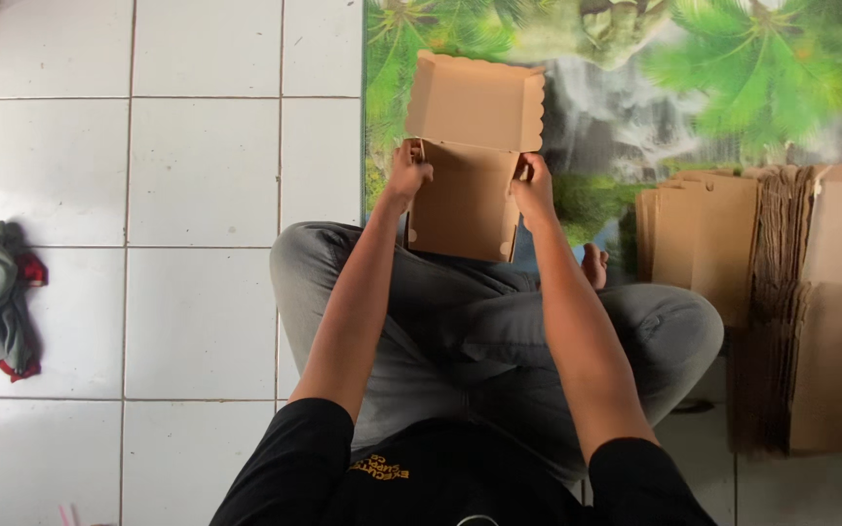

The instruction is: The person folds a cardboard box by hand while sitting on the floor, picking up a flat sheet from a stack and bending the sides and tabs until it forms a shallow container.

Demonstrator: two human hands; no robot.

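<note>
Two hands grip one brown cardboard box (pixel 467 190) held out above the crossed legs. Seen from the head camera, the left hand (pixel 408 175) pinches its left wall, the right hand (pixel 533 183) its right wall, equally near. Its scalloped lid (pixel 477 100) stands open on the far side, long axis running away from the person toward the palm-print mat (pixel 733 88).

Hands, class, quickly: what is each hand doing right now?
Left hand: closed on the left edge of the brown cardboard box.
Right hand: closed on the box's right edge.
</note>
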